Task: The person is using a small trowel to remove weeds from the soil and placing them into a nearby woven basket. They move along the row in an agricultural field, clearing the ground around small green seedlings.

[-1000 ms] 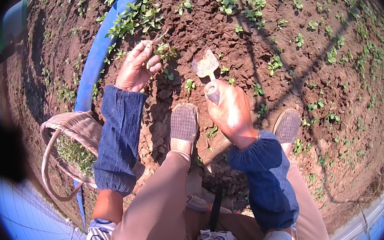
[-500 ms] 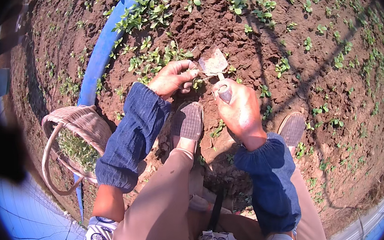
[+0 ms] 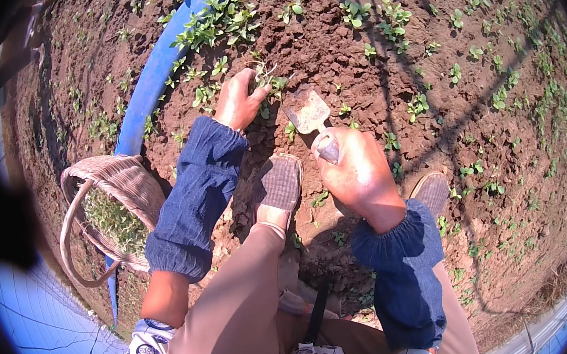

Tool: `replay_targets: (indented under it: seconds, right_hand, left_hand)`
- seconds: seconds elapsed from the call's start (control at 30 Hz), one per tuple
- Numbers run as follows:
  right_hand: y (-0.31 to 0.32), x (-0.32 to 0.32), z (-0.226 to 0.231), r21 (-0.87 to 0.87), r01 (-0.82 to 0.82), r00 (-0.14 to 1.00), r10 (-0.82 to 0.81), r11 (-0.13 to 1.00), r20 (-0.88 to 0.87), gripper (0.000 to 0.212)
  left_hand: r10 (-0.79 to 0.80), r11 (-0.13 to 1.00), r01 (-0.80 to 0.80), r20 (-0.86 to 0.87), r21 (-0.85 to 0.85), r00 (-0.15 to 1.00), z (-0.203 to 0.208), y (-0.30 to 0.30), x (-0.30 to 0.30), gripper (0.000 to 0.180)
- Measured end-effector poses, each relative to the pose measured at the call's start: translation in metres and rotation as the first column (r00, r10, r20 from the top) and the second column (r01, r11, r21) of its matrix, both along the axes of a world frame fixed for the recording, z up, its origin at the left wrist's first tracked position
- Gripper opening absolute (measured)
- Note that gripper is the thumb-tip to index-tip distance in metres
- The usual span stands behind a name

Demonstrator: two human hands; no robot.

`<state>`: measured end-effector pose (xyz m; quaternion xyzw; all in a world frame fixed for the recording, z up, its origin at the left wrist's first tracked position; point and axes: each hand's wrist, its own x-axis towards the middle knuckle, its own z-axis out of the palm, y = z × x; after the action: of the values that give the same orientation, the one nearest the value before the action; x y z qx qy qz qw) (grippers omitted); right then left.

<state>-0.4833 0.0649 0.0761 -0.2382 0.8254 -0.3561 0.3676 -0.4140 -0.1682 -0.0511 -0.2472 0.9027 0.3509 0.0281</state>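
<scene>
My right hand [image 3: 356, 167] is closed around the handle of a small hand trowel [image 3: 308, 112]. Its flat, soil-stained metal blade points up and left, close to the reddish-brown soil. My left hand [image 3: 239, 101] is left of the blade, low over a patch of green seedlings [image 3: 204, 95]. Its thumb and forefinger are apart, with the other fingers partly hidden. Just beyond those fingertips lies a small plant with pale, thin stems or roots [image 3: 264, 73]; whether a finger touches it is hard to see.
A wicker basket [image 3: 119, 178] with cut greens in it stands at the left. A blue hose [image 3: 153, 72] curves over the soil behind it. My shoes [image 3: 278, 183] are planted near the hands. Loose clods [image 3: 311, 36] and scattered seedlings [image 3: 417, 104] lie ahead.
My left hand has moved left and away from the trowel, its thumb and forefinger parting. The pale-stemmed plant now shows beyond its fingertips. The trowel blade has tilted and shifted slightly nearer.
</scene>
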Motion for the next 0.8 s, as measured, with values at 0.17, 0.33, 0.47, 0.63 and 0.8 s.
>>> replay_targets:
  seconds: [0.17, 0.33, 0.47, 0.63, 0.8]
  right_hand:
    - [-0.004, -0.024, -0.013, 0.021, -0.03, 0.994, 0.028, 0.999, 0.107, 0.019]
    - [-0.023, -0.048, -0.022, 0.152, -0.056, 0.963, 0.013, 0.987, 0.269, 0.023]
    - [-0.04, -0.039, -0.036, 0.186, 0.007, 0.966, -0.055, 0.983, 0.254, 0.02]
    - [-0.064, 0.006, -0.045, 0.18, 0.171, 0.981, -0.185, 0.969, 0.063, 0.017]
    - [-0.068, 0.037, -0.05, 0.104, 0.288, 0.955, -0.293, 0.952, 0.047, 0.016]
  left_hand:
    - [-0.135, 0.946, 0.169, 0.139, -0.275, 0.981, -0.013, 0.02, -0.014, 0.045]
    - [-0.179, 0.932, 0.218, 0.155, -0.289, 0.972, -0.032, 0.016, -0.024, 0.03]
    - [-0.181, 0.97, 0.208, 0.201, -0.124, 0.963, -0.032, 0.01, -0.035, 0.024]
    - [-0.145, 0.989, 0.147, 0.266, 0.015, 0.953, -0.034, -0.008, -0.038, 0.029]
    - [-0.147, 0.989, 0.148, 0.275, 0.018, 0.95, -0.038, -0.006, -0.045, 0.029]
